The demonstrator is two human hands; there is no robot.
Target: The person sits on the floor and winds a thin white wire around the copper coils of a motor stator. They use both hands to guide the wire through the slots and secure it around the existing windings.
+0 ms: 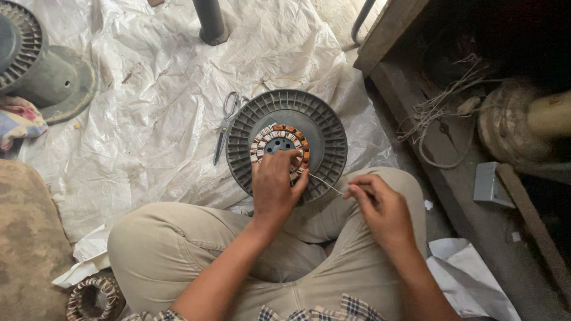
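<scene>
Fingers of left hand (275,185) pressed together on the copper-wound stator (279,147) atop the grey spool (324,134) before the knees, right hand (380,208) pinching the thin thread (324,183) taut; best kept tight, pulled rightward, clear of scissors (226,123).

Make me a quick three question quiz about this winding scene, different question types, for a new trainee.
1. True or false: the left hand rests on the wound stator that sits on the grey ribbed spool flange.
2. Multiple choice: what lies on the plastic sheet just left of the flange? A) pliers B) scissors C) a hammer
3. Fill in: the right hand pinches a thin ____ that runs to the stator.

Key: 1 true; 2 B; 3 wire
</scene>
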